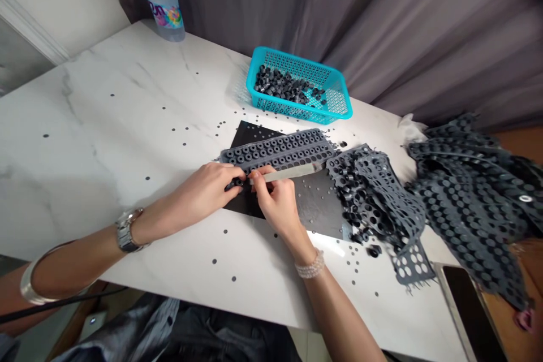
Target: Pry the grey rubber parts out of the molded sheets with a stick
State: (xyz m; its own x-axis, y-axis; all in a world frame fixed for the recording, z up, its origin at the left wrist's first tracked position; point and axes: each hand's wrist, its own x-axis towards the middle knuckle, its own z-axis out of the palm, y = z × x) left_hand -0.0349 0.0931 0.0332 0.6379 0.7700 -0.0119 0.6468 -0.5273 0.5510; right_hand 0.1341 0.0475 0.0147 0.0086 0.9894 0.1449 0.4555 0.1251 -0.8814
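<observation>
A grey rubber sheet (pixel 280 150) studded with rows of small rings lies on a black mat (pixel 314 203) in the middle of the white marble table (pixel 106 119). My left hand (pixel 203 186) is closed, its fingertips pinching the sheet's near left corner. My right hand (pixel 275 201) is closed on a flat metal blade (pixel 292 172) that points right along the sheet's front edge. Both sets of fingertips meet at that corner.
A teal basket (pixel 335 107) holding several loose black rings stands behind the sheet. Punched-out rubber sheets (pixel 466 192) pile up at the right. A water bottle (pixel 163 3) stands far left. A phone (pixel 470 311) lies at the right front edge. Small black dots scatter the tabletop.
</observation>
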